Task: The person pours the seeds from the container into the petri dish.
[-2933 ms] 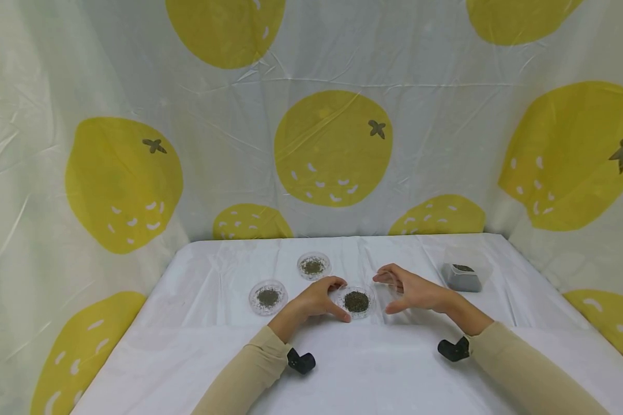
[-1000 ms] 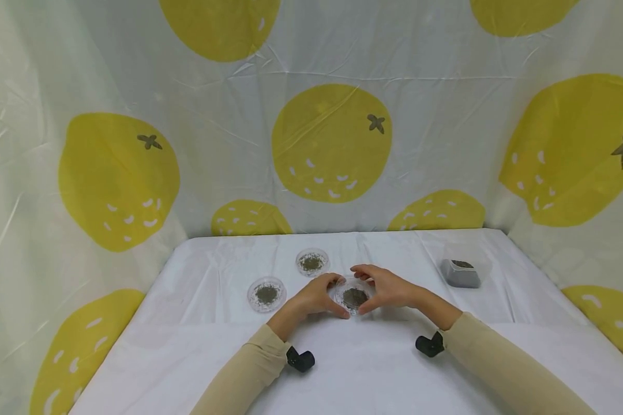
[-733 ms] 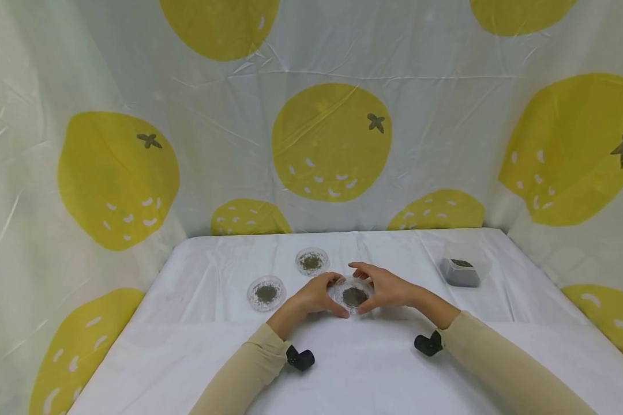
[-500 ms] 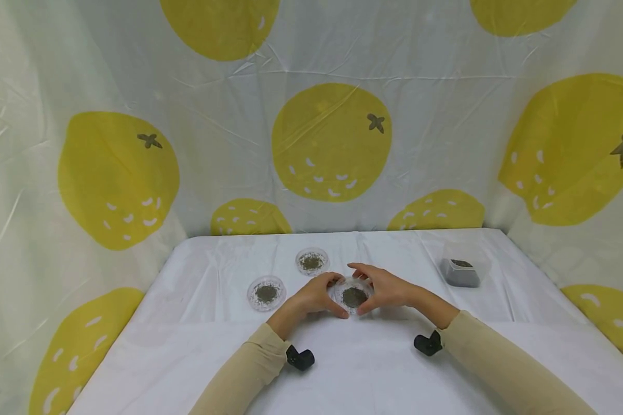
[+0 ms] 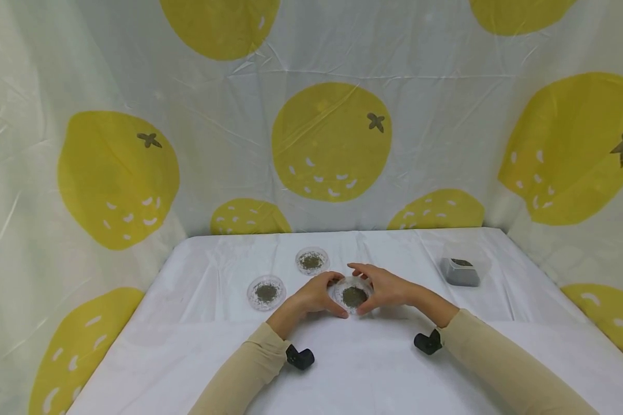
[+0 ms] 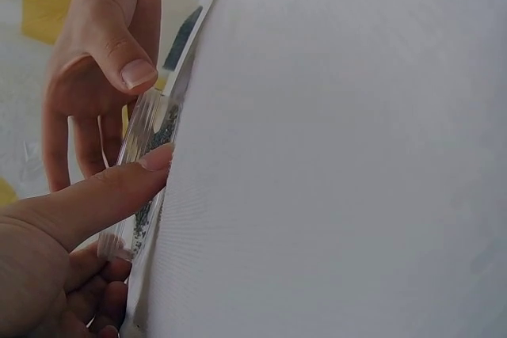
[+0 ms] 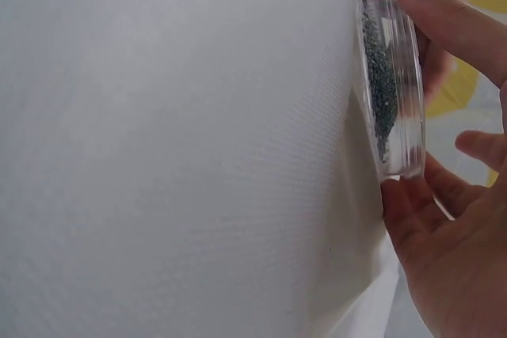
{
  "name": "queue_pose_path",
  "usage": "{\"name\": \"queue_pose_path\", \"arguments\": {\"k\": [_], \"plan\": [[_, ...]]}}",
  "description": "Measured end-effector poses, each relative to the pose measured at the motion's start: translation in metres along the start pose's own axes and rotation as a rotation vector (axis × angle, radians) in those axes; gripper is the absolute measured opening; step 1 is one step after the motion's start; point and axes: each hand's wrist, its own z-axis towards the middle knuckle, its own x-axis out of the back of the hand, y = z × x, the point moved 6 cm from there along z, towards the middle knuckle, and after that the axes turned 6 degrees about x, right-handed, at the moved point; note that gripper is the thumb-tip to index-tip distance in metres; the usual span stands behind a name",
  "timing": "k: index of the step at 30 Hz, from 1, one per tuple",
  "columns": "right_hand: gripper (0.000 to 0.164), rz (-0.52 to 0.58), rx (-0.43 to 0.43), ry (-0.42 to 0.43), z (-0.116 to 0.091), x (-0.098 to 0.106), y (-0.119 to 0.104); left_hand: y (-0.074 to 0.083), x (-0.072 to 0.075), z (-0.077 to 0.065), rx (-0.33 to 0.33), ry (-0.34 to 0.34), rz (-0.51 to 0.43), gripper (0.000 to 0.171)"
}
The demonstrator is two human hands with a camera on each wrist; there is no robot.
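A clear petri dish [image 5: 354, 297] of dark green-brown flakes lies on the white cloth between both hands. My left hand [image 5: 315, 295] holds its left side, with the thumb along the rim and the other fingers curled behind, as the left wrist view shows. From the right, my right hand [image 5: 389, 288] spans the dish, thumb at the near edge and fingers at the far side. A clear lid [image 7: 410, 93] sits over the dish; its wall shows in the right wrist view. Whether it is fully seated I cannot tell.
Two more petri dishes with similar flakes stand to the left, one nearer [image 5: 266, 293] and one farther back [image 5: 312, 261]. At the back right is a translucent plastic box [image 5: 462, 273] with dark contents. A lemon-print curtain [image 5: 333, 141] hangs behind the table.
Earlier my right hand held the clear lid apart, to the right of the dish. It has moved left and the lid now covers the dish. Over the last second the hands stay almost still.
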Motion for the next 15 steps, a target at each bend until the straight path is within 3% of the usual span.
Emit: {"name": "queue_pose_path", "arguments": {"k": [9, 15], "plan": [[0.110, 0.014, 0.022, 0.004, -0.004, 0.005, -0.001, -0.002, 0.001, 0.001, 0.008, -0.017, -0.016, 0.092], [0.098, 0.019, 0.026, 0.030, -0.008, 0.019, -0.005, -0.002, 0.006, -0.002, 0.023, -0.041, -0.110, 0.088]]}}
